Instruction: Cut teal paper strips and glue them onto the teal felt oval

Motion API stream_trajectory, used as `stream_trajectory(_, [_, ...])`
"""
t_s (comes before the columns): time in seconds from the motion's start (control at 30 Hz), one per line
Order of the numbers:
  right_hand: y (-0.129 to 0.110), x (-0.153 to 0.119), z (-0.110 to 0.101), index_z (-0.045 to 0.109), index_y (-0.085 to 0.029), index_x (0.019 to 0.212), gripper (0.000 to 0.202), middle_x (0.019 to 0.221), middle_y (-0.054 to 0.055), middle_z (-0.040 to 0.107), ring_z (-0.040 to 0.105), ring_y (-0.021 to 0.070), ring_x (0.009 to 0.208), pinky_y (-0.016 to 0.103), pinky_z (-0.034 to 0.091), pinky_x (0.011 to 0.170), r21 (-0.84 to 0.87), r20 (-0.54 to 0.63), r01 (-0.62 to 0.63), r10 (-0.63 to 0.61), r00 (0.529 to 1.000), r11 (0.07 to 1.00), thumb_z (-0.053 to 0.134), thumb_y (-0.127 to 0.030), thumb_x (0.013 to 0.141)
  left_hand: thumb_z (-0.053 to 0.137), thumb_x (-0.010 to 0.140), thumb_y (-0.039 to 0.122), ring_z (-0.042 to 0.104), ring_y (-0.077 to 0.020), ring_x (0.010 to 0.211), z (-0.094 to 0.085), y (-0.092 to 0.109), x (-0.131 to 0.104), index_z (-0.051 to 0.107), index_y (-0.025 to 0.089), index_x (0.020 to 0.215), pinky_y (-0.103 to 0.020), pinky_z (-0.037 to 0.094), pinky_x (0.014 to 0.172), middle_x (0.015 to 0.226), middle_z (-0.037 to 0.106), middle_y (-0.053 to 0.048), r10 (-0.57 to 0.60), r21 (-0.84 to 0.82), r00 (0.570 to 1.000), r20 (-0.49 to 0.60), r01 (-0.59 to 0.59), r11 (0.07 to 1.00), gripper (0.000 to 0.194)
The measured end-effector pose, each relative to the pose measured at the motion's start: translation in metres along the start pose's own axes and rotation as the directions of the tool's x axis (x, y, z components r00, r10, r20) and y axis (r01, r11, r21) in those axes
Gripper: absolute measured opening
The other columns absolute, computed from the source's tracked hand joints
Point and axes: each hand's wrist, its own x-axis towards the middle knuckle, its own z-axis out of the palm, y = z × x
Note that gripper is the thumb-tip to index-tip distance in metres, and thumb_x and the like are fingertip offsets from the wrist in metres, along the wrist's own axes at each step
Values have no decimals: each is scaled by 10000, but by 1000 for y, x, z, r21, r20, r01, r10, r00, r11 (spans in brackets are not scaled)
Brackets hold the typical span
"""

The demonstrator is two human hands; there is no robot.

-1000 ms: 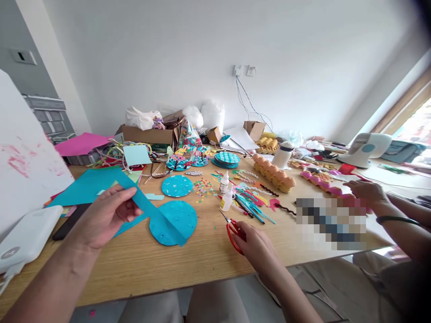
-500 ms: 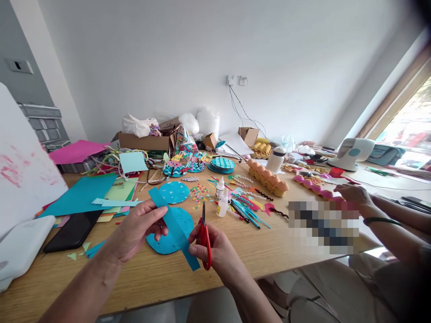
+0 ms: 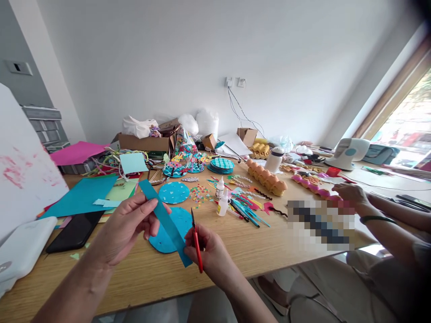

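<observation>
A blue paper strip (image 3: 166,223) slants down to the right above the near blue disc (image 3: 158,246). My left hand (image 3: 129,226) pinches its upper part between thumb and fingers. Red-handled scissors (image 3: 197,251) are in my right hand (image 3: 210,255), blades pointing up and away. The fingertips of that hand also touch the strip near its lower end. Behind lies another blue disc (image 3: 174,193) with small pale marks. Colourful paper bits (image 3: 201,193) are scattered beside it, and two small glue bottles (image 3: 222,205) stand to the right.
On the left are a black phone (image 3: 74,232), a white device (image 3: 28,242) and blue paper sheets (image 3: 81,195). An orange egg carton (image 3: 267,178) and a white bottle (image 3: 274,161) stand further back. Another person's hands (image 3: 352,195) work at the right.
Both my hands and the strip have shifted slightly left. The scissors have turned, with their blades now leaning left and their handles seen more edge-on.
</observation>
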Motion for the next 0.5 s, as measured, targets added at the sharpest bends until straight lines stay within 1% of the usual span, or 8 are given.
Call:
stream_trajectory(0.1, [1,-3,-1,562,-195,685,144,651,-36,549,487,111,605,213,374,549,21,12,-5,4,1000,1000,578,-125,560,697,639,385,452,-84,385,-6,-1,3,609,168,661,-174,338,349,470,533,27,50,-13,995,-82,-51,999,235])
stream_trajectory(0.17, [0,-7,-2,558,-191,681,136,634,-43,528,466,100,584,209,362,540,118,55,-39,32,998,992,600,-148,559,727,603,368,483,-91,422,-10,-6,8,584,171,659,-170,362,366,488,527,40,54,-28,987,-149,-59,998,250])
stream_trajectory(0.27, [-4,-13,-5,560,-180,686,175,616,-51,502,431,83,552,201,342,529,297,141,-110,70,988,949,667,-207,551,743,586,355,509,-87,470,-12,-18,16,563,177,720,-161,402,401,542,538,55,62,-20,975,-214,-68,997,287])
stream_trajectory(0.33, [-5,-17,-6,566,-173,695,220,626,-48,511,429,77,552,198,332,529,364,181,-139,77,980,921,712,-241,544,736,600,336,496,-73,468,-10,-26,20,558,194,845,-156,417,420,560,525,73,106,10,960,-260,-107,994,334])
stream_trajectory(0.37, [-6,-18,-6,571,-172,700,239,632,-47,517,431,76,554,197,326,529,385,194,-149,78,978,911,728,-257,542,731,605,321,490,-71,464,-8,-29,21,543,212,947,-155,419,422,567,517,83,139,27,948,-287,-137,990,405])
stream_trajectory(0.4, [-6,-20,-6,574,-172,704,256,637,-46,523,431,75,552,197,322,527,402,206,-159,81,975,902,742,-272,538,728,607,303,489,-73,461,-5,-33,21,503,237,1067,-157,421,421,572,510,91,175,47,934,-312,-169,985,517])
stream_trajectory(0.47, [-4,-22,-6,578,-175,706,276,636,-48,527,422,72,540,197,314,523,420,228,-182,91,969,889,759,-293,534,718,611,270,490,-83,449,-2,-39,21,334,286,1286,-165,420,409,574,501,102,236,88,910,-341,-219,972,777])
stream_trajectory(0.5, [-3,-23,-6,580,-176,705,280,635,-50,527,417,70,534,197,312,523,423,238,-192,96,966,885,763,-298,533,711,618,261,492,-90,444,-1,-43,21,247,298,1346,-172,420,403,572,499,103,250,106,908,-336,-227,968,864])
